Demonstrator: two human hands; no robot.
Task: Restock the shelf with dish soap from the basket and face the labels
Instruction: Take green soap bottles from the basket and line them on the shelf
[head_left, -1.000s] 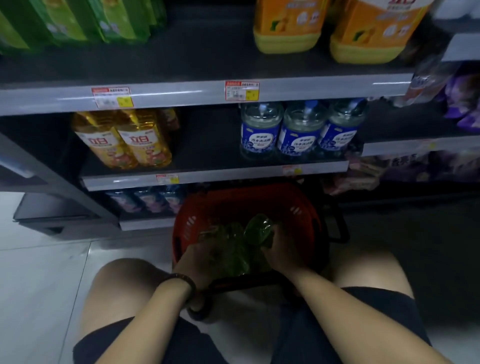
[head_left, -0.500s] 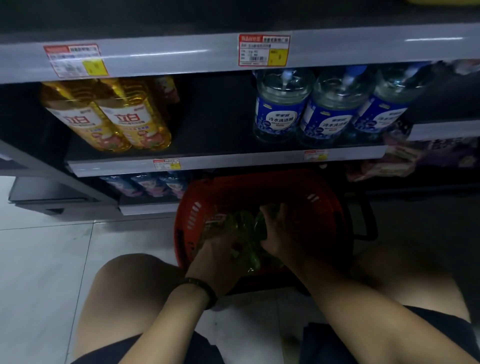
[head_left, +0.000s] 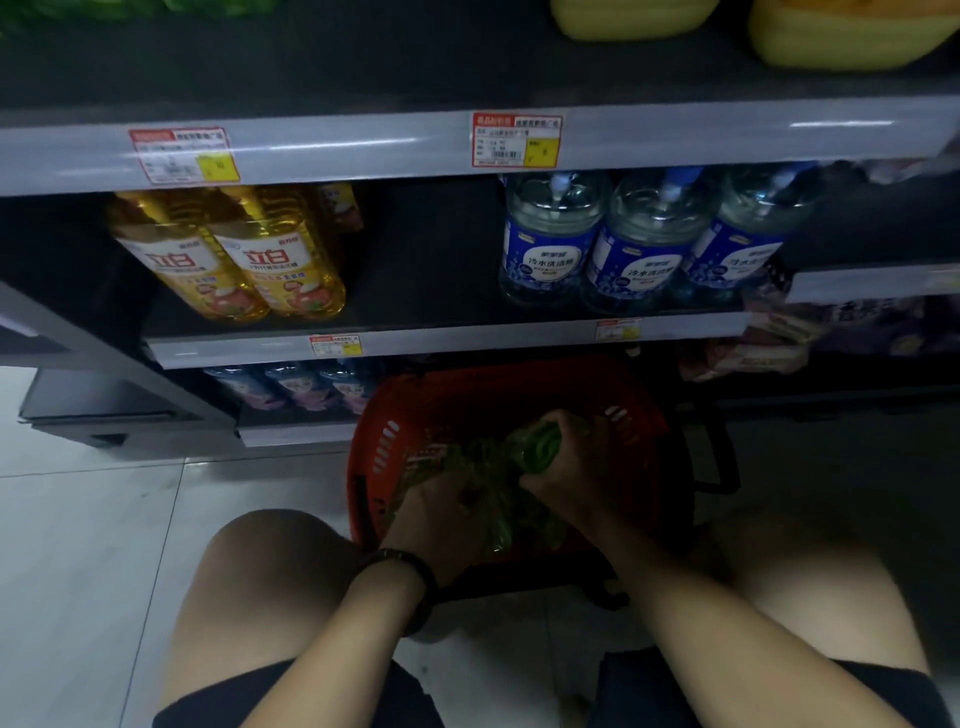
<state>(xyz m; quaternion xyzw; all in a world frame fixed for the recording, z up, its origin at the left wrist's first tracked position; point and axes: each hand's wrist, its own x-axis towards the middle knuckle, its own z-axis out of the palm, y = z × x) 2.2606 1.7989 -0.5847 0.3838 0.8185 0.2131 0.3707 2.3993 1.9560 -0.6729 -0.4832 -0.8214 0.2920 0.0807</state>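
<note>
Head view: right hand (head_left: 576, 467) grips green bottle (head_left: 539, 446) inside basket (head_left: 387, 431).

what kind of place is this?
Most likely a shop aisle: price tags on the shelf edge, rows of identical blue-labelled bottles, and a red shopping basket on the floor.

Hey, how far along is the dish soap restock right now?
Barely started. Done: nothing visible; the middle shelf shows yellow bottles and blue bottles with a gap between. In hand: right hand grips a green bottle in the basket, left hand among the others. Left: shelving and facing them all.
</note>
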